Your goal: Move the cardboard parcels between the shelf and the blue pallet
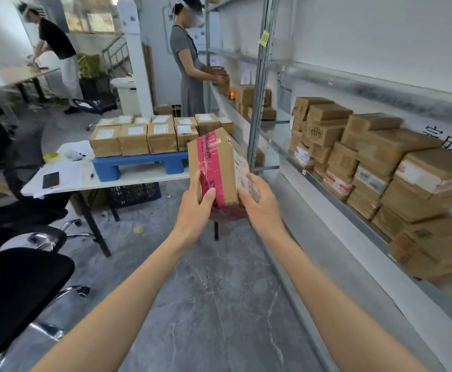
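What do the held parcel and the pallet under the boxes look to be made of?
The held parcel: brown cardboard, matte, glossy pink tape band wrapped round it. The blue pallet: likely moulded plastic, by its smooth uniform colour and rounded legs.

Matt brown cardboard parcel banded in glossy pink tape, smooth blue plastic pallet, grey metal shelf
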